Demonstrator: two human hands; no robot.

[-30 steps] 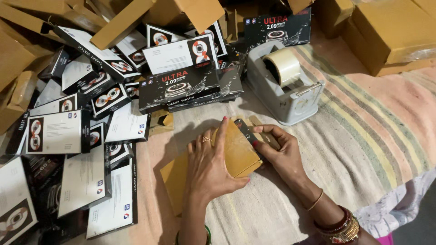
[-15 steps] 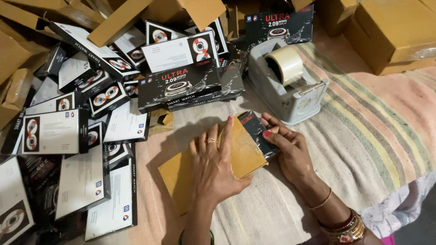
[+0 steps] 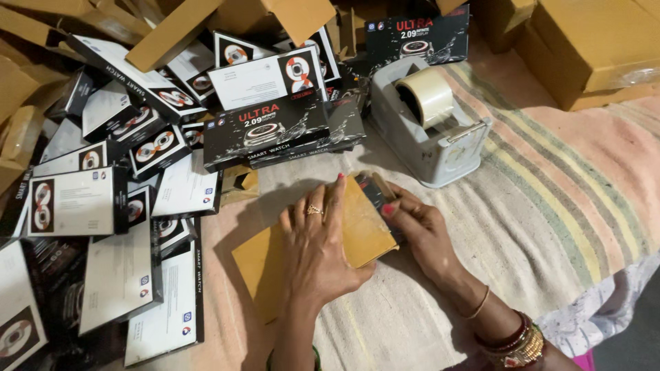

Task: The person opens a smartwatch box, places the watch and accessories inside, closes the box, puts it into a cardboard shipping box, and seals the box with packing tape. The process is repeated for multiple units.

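Note:
My left hand (image 3: 317, 242) lies flat, fingers spread, on top of a brown cardboard sleeve (image 3: 361, 230) that rests on a striped cloth. A ring shows on one finger. My right hand (image 3: 421, 230) grips the sleeve's right end, where a dark product box (image 3: 377, 191) sticks out of the sleeve's far end. A flat piece of brown cardboard (image 3: 256, 264) lies under the sleeve to the left.
A grey tape dispenser (image 3: 430, 134) with a roll of clear tape (image 3: 426, 96) stands just beyond my hands. A heap of black and white product boxes (image 3: 124, 206) fills the left side. Brown cartons (image 3: 591, 48) are stacked at the top right. The striped cloth (image 3: 570, 213) spreads to the right.
The sleeve has come down from a tilted hold to lie flatter on the cloth. My left hand has spread over its top and my right hand has shifted along its right end.

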